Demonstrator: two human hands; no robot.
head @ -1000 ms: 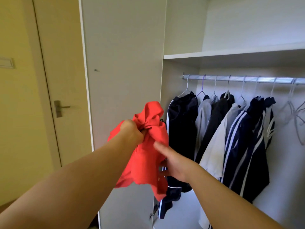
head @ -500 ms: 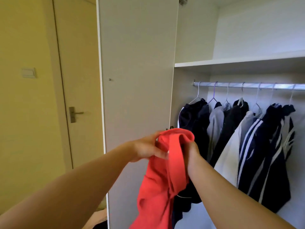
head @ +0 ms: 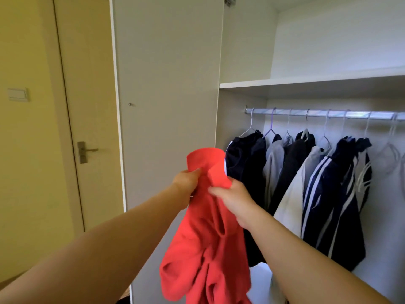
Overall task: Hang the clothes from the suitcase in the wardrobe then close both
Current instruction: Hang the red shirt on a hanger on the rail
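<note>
Before wardrobe (head: pixel 306 81): fingers (head: pixel 195 172) of left hand (head: pixel 186 183), right hand (head: pixel 234 198) grip red garment (head: pixel 203 249); bottom cut off, blurred.

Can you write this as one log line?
step: red top held up, not yet hung | left hand: grips top | right hand: grips top | wardrobe door: open | rail: dark clothes hanging
</note>
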